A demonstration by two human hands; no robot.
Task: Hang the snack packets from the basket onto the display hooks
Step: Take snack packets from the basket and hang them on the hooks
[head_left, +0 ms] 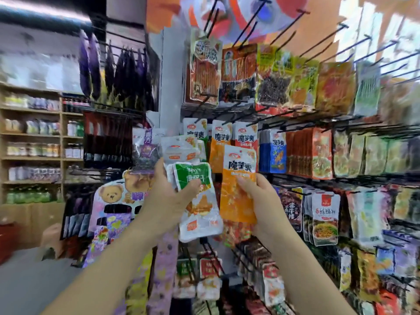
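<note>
Snack packets [200, 210], a white-and-green bunch, sit clutched in our left hand [168, 201] while our right hand [266, 201] pinches an orange packet [238, 169] up against the matching orange row [219, 146], so we're mid-hang, and next, we reckon, its top hole must line up and slide on there.

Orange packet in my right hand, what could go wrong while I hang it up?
1. The right hand grips the orange packet low down, so its free top could flop as it is threaded on.
2. The left hand holds a loose fan of packets; one might slip out.
3. Similar red packets hang right beside the hung orange packets, so it may land in the wrong row.
</note>
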